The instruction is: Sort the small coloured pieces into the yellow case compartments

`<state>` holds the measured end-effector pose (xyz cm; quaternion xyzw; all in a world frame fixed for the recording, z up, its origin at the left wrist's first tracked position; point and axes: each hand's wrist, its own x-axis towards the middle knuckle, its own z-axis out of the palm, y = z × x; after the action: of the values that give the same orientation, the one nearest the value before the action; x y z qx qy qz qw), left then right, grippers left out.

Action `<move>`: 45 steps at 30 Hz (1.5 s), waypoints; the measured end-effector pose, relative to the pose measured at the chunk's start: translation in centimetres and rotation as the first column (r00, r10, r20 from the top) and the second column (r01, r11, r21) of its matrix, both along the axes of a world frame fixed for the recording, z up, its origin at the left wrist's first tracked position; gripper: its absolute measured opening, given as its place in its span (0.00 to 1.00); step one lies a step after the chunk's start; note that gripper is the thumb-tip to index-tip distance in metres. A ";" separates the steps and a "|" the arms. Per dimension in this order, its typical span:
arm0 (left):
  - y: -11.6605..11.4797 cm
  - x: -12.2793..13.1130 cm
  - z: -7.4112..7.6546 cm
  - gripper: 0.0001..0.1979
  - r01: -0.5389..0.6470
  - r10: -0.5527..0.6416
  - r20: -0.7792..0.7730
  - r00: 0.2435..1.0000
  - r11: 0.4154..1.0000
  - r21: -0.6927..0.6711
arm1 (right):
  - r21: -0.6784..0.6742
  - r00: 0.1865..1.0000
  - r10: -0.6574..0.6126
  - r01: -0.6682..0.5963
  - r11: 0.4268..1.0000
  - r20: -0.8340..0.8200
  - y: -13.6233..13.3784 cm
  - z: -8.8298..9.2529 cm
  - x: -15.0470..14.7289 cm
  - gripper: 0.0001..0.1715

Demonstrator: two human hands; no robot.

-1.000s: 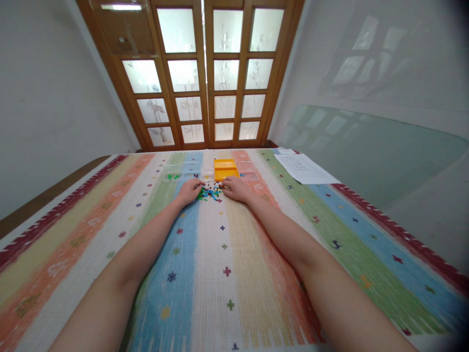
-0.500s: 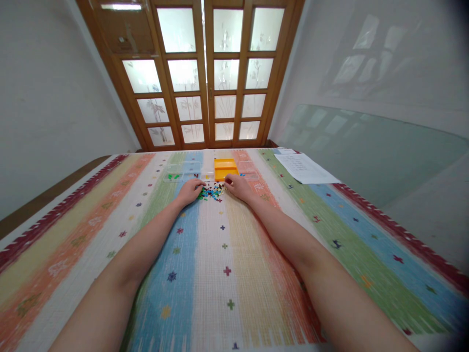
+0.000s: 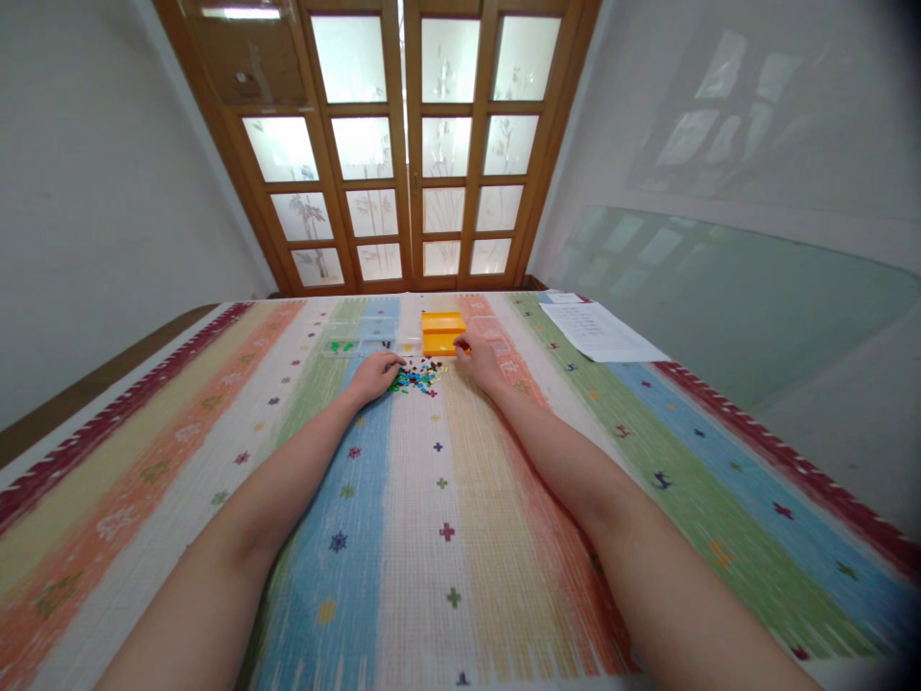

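Pile of small bright pieces (image 3: 413, 377) lies between two bare hands on striped cloth (image 3: 417, 537)

Blue, green, dark red and yellow bits, too small to make out singly, are heaped just above the center of the frame. A person's left hand (image 3: 374, 376) rests at the heap's left edge, palm down, thumb and fingers turned toward the pieces; whether they pinch one cannot be told. The right hand (image 3: 479, 361) is raised to the right of the heap, its fingers curled in a narrow bend at the lower right corner of a yellow box (image 3: 444, 321). Whether a piece sits between those fingertips is also too small to tell. Bare forearms reach in from the lower left and lower right corners.

The yellow box, divided into two compartments, stands just above the pile. A clear tray (image 3: 360, 327) adjoins it on the left, with green pieces (image 3: 341, 346) in its lower left part, dark red pieces (image 3: 387, 345) farther right, and yellow ones (image 3: 407, 347) nearest the box. Another clear tray (image 3: 493, 329) extends to the box's right, partly hidden by the right hand.

A white sheet of paper (image 3: 604, 331) with faint lines of writing lies right of center, near the cloth's edge. Wooden doors (image 3: 360, 109) with frosted panes fill the upper middle; pale walls (image 3: 107, 192) flank them.
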<state>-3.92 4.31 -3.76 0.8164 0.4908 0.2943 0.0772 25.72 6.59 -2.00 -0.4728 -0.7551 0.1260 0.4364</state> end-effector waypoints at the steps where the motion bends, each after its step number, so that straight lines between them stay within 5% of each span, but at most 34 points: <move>1: 0.0 0.0 0.0 0.14 0.000 0.000 -0.002 1.000 1.000 0.000 | 0.000 1.000 -0.008 0.008 1.000 -0.013 0.0 0.0 0.0 0.12; 16: -0.1 0.0 0.0 0.15 0.007 -0.007 -0.018 1.000 1.000 -0.005 | -0.015 0.992 -0.101 0.103 0.995 0.081 0.3 -0.4 -0.1 0.22; 25: -0.2 0.1 0.2 0.15 0.013 -0.013 -0.009 1.000 1.000 -0.011 | 0.046 0.990 -0.017 0.010 0.999 0.137 0.2 -0.7 -0.2 0.28; 34: -0.2 0.2 0.3 0.15 0.013 -0.013 -0.035 0.999 1.000 -0.014 | 0.036 0.961 0.062 -0.075 0.997 0.270 -0.5 -0.3 -0.7 0.13; 45: -0.4 0.3 0.4 0.15 0.012 -0.013 -0.033 0.999 1.000 -0.011 | -0.033 0.896 0.200 -0.204 0.978 0.397 0.0 -1.2 -0.6 0.14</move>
<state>-3.64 3.88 -3.32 0.8238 0.4885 0.2775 0.0754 25.07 6.59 -3.17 -0.4056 -0.8735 0.0683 0.2605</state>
